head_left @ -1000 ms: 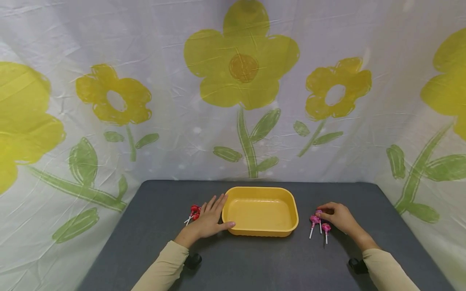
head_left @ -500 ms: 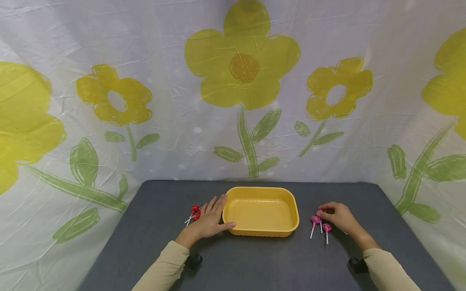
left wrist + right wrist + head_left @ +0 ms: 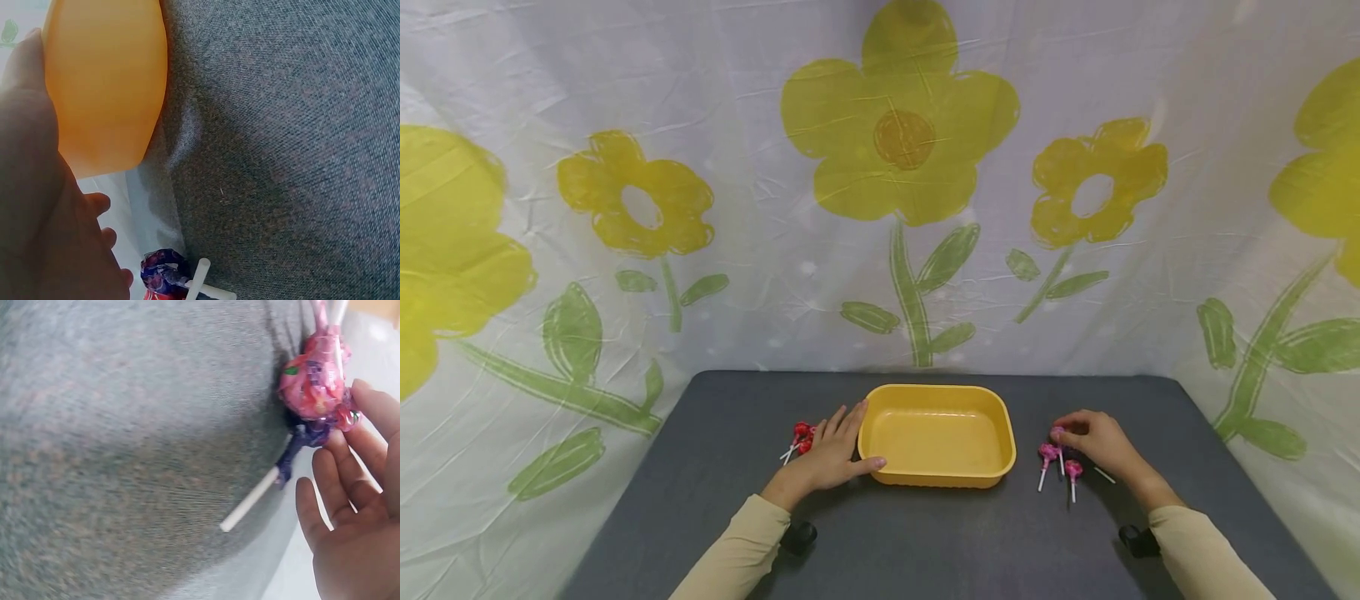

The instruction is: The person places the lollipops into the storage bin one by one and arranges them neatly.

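My left hand point(image 3: 823, 461) rests with straight fingers against the left end of a yellow plastic tray point(image 3: 934, 481), thumb at its near rim. Red lollipops point(image 3: 802, 431) lie left of that hand, partly hidden by it; a dark-wrapped lollipop point(image 3: 164, 270) shows in the left wrist view. To the tray's right, my right hand point(image 3: 1102, 442) pinches a pink lollipop point(image 3: 1057, 434) between thumb and forefinger, its stick pointing down. Two more pink lollipops, one left point(image 3: 1047, 452) and one nearer me point(image 3: 1073, 469), lie beside it. A purple-wrapped lollipop point(image 3: 306, 434) lies close to my right fingers.
The dark grey table point(image 3: 955, 550) ends at a white curtain point(image 3: 760, 275) printed with yellow flowers. The tray's inside shows no objects. A black wrist device point(image 3: 797, 537) sits under my left cuff, another point(image 3: 1138, 543) under my right.
My right hand has moved slightly up and away with the pinched pink lollipop, uncovering more of a white stick beneath it. My left hand and the tray stay put.
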Tool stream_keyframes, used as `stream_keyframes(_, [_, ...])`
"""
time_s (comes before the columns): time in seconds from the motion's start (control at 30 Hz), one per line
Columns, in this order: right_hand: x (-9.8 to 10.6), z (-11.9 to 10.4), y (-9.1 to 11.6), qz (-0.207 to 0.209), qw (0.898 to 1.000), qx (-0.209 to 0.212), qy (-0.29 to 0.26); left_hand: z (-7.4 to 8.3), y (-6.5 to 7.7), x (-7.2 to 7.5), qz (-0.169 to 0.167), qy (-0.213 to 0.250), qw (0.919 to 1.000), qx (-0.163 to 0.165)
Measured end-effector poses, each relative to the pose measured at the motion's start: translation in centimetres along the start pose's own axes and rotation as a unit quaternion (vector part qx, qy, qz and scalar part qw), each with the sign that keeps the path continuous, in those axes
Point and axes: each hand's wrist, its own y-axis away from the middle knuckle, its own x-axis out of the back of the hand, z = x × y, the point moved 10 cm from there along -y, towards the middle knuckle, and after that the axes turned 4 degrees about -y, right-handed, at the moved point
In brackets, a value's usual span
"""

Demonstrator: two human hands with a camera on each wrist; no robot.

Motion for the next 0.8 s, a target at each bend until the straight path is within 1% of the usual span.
stream_keyframes(0.17, [0.5,-1.1,-0.2,-0.002,1.0,0.009,-0.001,-0.4,-0.2,-0.3,-0.003,0.011,0.9999,0.002])
stream_keyframes(0.27, [0.9,-1.7,-0.2,0.004,1.0,0.012,0.001,-0.5,-0.2,-0.5,-0.007,0.012,0.9999,0.002])
stream_keyframes(0.37, [1.1,-2.4,-0.2,0.007,1.0,0.022,0.007,-0.5,-0.2,-0.5,-0.009,0.014,0.9999,0.0])
stream_keyframes(0.53, [1.4,-2.9,-0.4,0.011,1.0,0.02,0.007,-0.4,-0.2,-0.4,-0.012,0.021,0.9997,0.001])
stream_keyframes(0.7, [1.3,-4.0,-0.6,0.004,1.0,0.028,0.008,-0.3,-0.2,-0.4,-0.013,0.026,0.9996,0.002])
stream_keyframes(0.8, [1.3,-4.5,-0.7,0.0,1.0,0.023,0.006,-0.3,-0.1,-0.4,-0.014,0.028,0.9995,0.002])
